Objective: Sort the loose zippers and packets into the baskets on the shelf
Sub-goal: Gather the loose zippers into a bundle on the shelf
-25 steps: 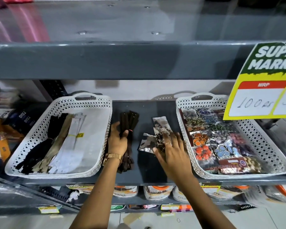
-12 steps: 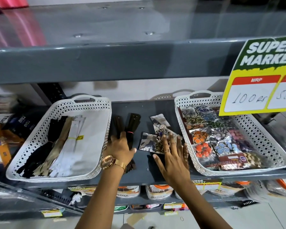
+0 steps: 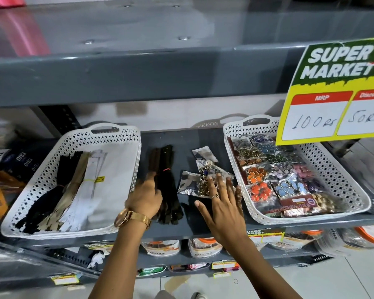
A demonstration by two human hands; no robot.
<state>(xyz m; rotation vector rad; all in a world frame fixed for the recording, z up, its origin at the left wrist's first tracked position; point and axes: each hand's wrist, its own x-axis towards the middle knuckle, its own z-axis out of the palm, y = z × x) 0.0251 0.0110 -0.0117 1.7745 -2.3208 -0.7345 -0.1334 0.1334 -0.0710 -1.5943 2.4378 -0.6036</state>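
Two white perforated baskets stand on the grey shelf (image 3: 181,139). The left basket (image 3: 136,147) holds black, gold and white zippers (image 3: 73,186). The right basket (image 3: 229,147) is full of button packets (image 3: 279,175). Between them lie a black zipper bundle (image 3: 170,190), a brown zipper bundle (image 3: 154,158) and several loose shiny packets (image 3: 200,169). My left hand (image 3: 144,198), with a gold watch, closes over the lower end of the brown bundle. My right hand (image 3: 221,203) is spread flat, its fingertips on the loose packets.
A yellow and green price sign (image 3: 337,87) hangs in front of the right basket's far corner. The shelf above (image 3: 138,74) overhangs closely. Dark boxes (image 3: 24,162) sit left of the left basket. Packaged goods (image 3: 160,247) fill the shelf below.
My left hand has slid down and left along the dark zippers, off the black bundle. My right hand has drawn back slightly from the packets and spread its fingers.
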